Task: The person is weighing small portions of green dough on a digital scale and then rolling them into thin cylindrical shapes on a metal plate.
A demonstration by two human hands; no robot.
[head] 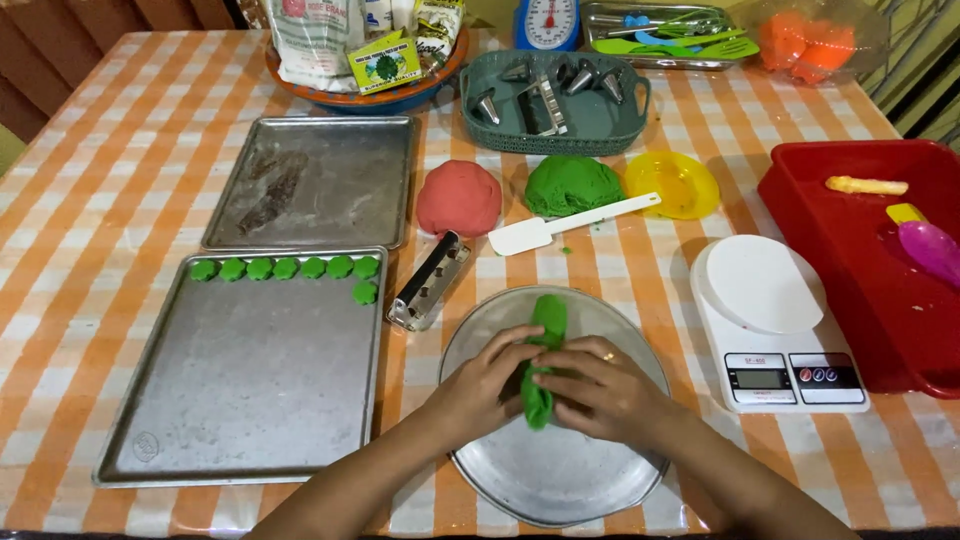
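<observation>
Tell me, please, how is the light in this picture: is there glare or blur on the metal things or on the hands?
Head view: light is even and soft, with a dull sheen rather than hard glare on the round metal plate and the near baking tray; the left hand and right hand on the green dough roll look sharp; weak shadows lie under the hands; the table edges bow slightly from the wide lens.

Checked table (120, 150) — baking trays (240, 370), round pan (560, 470), scale (775, 340).

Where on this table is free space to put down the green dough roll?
Most of the near baking tray, below its row of green dough pieces, is bare. The far baking tray holds nothing. Crowded: between the red dough ball and the digital scale.
</observation>
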